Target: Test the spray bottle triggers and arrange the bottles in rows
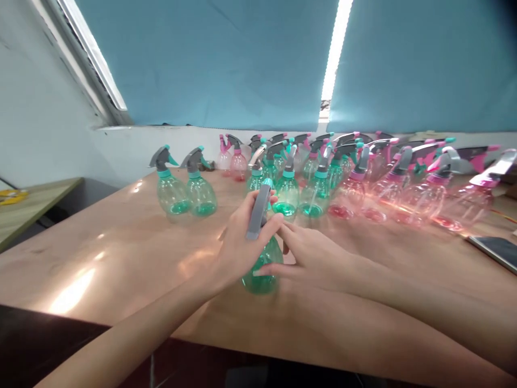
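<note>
A green see-through spray bottle (262,269) with a grey trigger head (258,213) stands on the wooden table (121,237) near its front edge. My left hand (242,242) is wrapped round the bottle's neck and the grey head. My right hand (313,256) rests against the bottle's right side, fingers curled onto its body and neck.
Two green spray bottles (188,188) stand apart at the left. Several more green bottles (291,186) and pink bottles (404,183) crowd the table's back and right. A phone (495,250) lies at the right edge. Blue curtains hang behind.
</note>
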Available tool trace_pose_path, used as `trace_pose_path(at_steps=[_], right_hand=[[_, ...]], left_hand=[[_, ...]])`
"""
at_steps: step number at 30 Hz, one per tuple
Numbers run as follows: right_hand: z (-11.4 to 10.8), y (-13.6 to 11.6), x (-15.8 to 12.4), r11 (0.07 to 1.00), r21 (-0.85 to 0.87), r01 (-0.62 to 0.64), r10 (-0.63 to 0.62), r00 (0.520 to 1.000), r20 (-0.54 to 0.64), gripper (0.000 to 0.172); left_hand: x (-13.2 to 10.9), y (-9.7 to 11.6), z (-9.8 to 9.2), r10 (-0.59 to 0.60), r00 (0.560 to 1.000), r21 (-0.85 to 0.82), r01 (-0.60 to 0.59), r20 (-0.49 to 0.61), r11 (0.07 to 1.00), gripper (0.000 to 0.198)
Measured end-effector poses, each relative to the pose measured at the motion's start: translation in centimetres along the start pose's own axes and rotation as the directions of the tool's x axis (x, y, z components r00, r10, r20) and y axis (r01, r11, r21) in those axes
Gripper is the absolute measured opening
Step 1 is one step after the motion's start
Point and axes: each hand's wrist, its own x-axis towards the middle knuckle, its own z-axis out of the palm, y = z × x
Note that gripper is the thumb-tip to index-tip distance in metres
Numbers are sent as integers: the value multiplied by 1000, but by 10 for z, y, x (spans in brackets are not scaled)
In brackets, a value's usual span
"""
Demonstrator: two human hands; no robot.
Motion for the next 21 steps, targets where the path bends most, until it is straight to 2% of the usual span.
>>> trace_pose_path(at_steps=[4, 7, 10, 13, 17, 21], right_hand=[[-19, 37, -25, 998, 58, 16, -19, 999, 50, 59], [-30, 73, -43, 996, 44, -71, 68, 995, 76, 52], [-33, 108, -58, 990, 40, -133, 129, 988, 84, 44], [-29, 134, -68, 989, 5, -151, 151, 988, 31, 46], [-17, 153, -69, 988, -23, -153, 152, 988, -27, 53], [-4, 158, -64, 995, -47, -89, 87, 996, -28, 64]], left_hand=[[5, 3, 20, 16, 999, -56, -15, 30, 998, 29], [13, 6, 35, 37, 998, 5, -37, 55, 999, 29], [24, 7, 48, 55, 996, 50, -58, 73, 997, 33], [34, 8, 57, 63, 992, 22, -66, 107, 998, 34], [42, 12, 62, 31, 967, 66, -49, 254, 997, 33], [45, 15, 66, 27, 962, 102, -57, 272, 993, 37]])
